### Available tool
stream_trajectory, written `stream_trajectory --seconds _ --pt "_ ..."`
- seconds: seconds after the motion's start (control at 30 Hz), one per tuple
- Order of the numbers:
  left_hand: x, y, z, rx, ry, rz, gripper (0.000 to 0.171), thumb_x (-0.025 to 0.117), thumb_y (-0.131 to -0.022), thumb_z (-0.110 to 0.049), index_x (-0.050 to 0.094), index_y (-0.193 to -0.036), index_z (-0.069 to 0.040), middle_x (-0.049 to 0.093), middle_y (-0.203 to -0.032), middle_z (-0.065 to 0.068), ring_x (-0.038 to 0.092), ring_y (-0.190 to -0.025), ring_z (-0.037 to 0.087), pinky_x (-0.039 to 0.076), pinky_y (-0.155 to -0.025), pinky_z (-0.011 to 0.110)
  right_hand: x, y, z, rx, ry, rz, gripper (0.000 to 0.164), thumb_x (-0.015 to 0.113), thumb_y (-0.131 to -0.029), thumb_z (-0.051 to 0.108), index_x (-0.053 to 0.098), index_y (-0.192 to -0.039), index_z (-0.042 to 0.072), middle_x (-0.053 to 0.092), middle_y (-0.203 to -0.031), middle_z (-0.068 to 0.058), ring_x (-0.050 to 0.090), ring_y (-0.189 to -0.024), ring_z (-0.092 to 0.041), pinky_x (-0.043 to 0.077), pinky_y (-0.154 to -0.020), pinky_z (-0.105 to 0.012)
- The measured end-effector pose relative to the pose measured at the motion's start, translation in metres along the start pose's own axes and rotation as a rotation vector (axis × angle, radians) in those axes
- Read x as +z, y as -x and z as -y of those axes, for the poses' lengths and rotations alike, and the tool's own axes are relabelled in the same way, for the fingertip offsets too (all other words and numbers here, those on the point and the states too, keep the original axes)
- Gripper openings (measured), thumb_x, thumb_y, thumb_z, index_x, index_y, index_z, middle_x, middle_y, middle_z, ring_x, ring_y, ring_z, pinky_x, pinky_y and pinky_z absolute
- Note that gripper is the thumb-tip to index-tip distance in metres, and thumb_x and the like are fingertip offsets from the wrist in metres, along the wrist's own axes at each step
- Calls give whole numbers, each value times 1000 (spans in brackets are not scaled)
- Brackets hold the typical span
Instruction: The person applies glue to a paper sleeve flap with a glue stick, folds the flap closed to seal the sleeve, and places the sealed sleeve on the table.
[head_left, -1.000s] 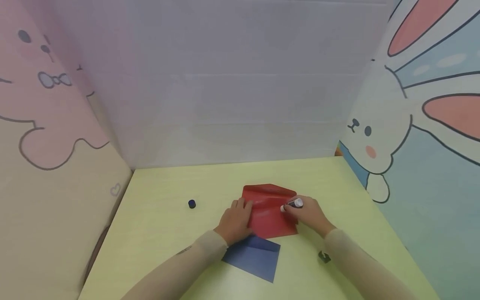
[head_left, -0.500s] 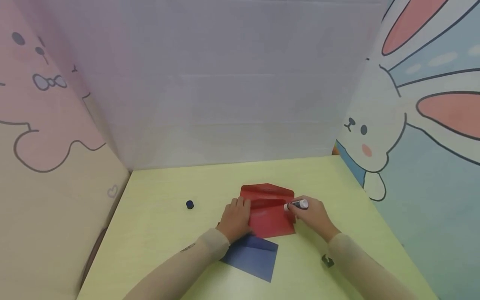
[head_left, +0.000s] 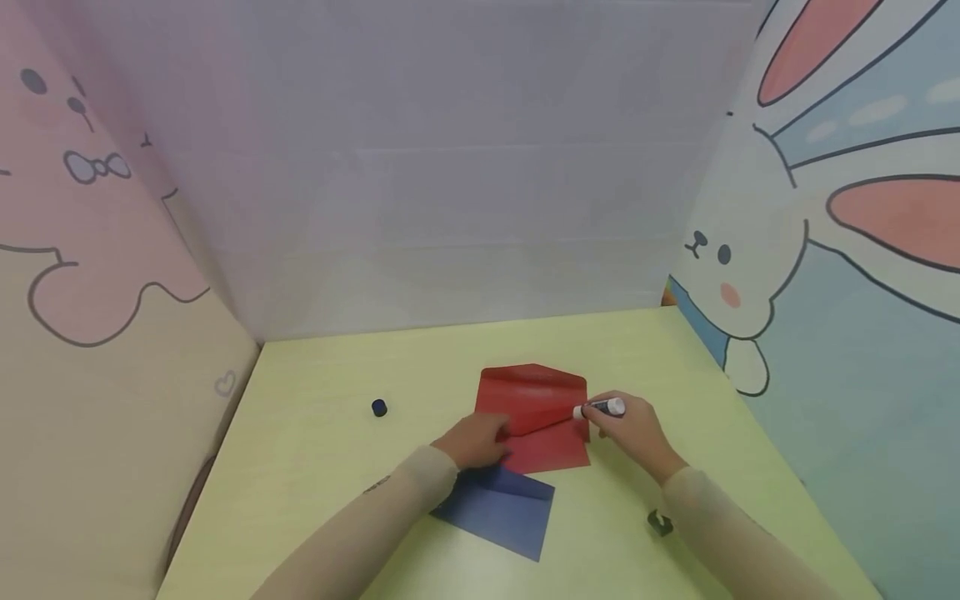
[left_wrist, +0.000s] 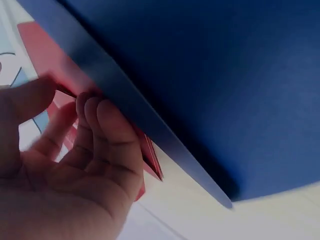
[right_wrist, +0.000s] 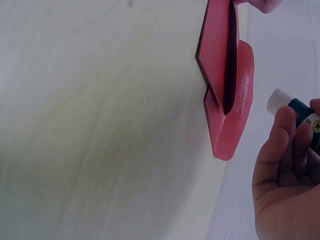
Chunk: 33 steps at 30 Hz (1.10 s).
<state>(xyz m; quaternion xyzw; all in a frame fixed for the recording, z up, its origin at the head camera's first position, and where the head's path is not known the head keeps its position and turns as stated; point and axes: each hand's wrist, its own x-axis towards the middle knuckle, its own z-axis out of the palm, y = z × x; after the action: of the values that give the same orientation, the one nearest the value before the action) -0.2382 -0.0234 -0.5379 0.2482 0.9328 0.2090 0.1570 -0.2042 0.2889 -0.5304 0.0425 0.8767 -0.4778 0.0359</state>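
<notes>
A red envelope [head_left: 536, 396] lies on the table with its flap spread away from the person. My left hand [head_left: 472, 440] pinches the edge of its pocket, and the pocket gapes in the right wrist view. My right hand [head_left: 630, 429] grips a glue stick [right_wrist: 305, 116] just off the envelope's right side, its white end towards the paper. Whitish smears show on the envelope flap [right_wrist: 243, 87]. Nearer the person, a blue envelope [head_left: 498, 517] lies partly under my left wrist; it fills much of the left wrist view.
A small dark cap [head_left: 379, 408] stands on the yellow table [head_left: 322, 375], left of the red envelope. A small dark object [head_left: 660, 523], its kind unclear, lies beside the right forearm. Cartoon-printed panels and a pale back wall [head_left: 450, 208] border the table.
My left hand has gone from lying on the red envelope's left side to pinching its pocket edge, which is now lifted. My right hand has shifted slightly right with the glue stick.
</notes>
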Motion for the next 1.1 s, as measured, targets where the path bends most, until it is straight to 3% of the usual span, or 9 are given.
stream_trajectory --seconds 0.1,0.23,0.33,0.47,0.57,0.67,0.8,1.0,1.1 --pt "3 -13 -5 -117 18 -28 28 77 -111 -36 66 -94 -17 64 -79 -1 59 -73 15 49 -73 33 1 0 3 6 -20 -2 37 86 -109 34 81 -132 5 86 -120 -14 78 -90 -20 65 -83 -32" --pt "16 -30 -21 -266 -119 -81 57 67 -114 -59 66 -74 -19 59 -65 -1 58 -63 17 47 -63 33 3 0 7 8 -49 2 39 86 -110 33 80 -134 3 86 -120 -15 78 -92 -21 65 -83 -32" --pt "28 -42 -32 -327 -255 -112 74 63 -110 -76 63 -62 -20 55 -57 -1 57 -58 17 45 -57 33 4 0 8 6 -56 4 40 86 -110 33 80 -134 2 86 -120 -15 78 -93 -22 65 -82 -30" --pt "38 -49 -39 -364 -334 -151 83 62 -104 -88 60 -58 -19 51 -52 -1 55 -52 18 39 -53 33 6 0 8 0 -52 0 41 86 -109 34 80 -134 3 87 -119 -15 78 -94 -23 64 -81 -29" --pt "38 -49 -40 -363 -306 -190 81 69 -102 -87 61 -60 -18 52 -53 0 55 -52 18 40 -53 32 6 0 6 -8 -53 -2 41 86 -110 35 80 -134 3 87 -118 -15 78 -93 -23 64 -80 -30" --pt "32 -47 -35 -349 -208 -217 68 77 -102 -77 67 -68 -19 59 -59 -1 59 -57 18 48 -57 32 6 -2 6 -10 -63 0 40 86 -109 35 81 -134 4 87 -118 -15 79 -93 -23 65 -81 -31" --pt "32 -50 -15 -288 -76 -260 53 85 -100 -62 69 -74 -19 63 -64 -2 60 -62 18 54 -61 34 5 -3 5 -9 -75 1 40 86 -109 35 80 -133 3 86 -119 -16 80 -95 -25 66 -83 -34" --pt "49 -69 39 -169 18 -258 63 88 -103 -46 45 -61 -24 37 -55 -11 38 -55 8 35 -56 26 5 0 4 -1 -74 -4 38 85 -110 33 80 -133 3 85 -118 -16 76 -92 -24 65 -82 -35" --pt "49 -69 49 -156 53 -240 66 88 -103 -39 41 -58 -25 32 -53 -13 33 -53 7 31 -55 24 5 0 5 2 -67 4 40 85 -110 34 79 -135 3 85 -118 -16 75 -92 -22 64 -82 -33"
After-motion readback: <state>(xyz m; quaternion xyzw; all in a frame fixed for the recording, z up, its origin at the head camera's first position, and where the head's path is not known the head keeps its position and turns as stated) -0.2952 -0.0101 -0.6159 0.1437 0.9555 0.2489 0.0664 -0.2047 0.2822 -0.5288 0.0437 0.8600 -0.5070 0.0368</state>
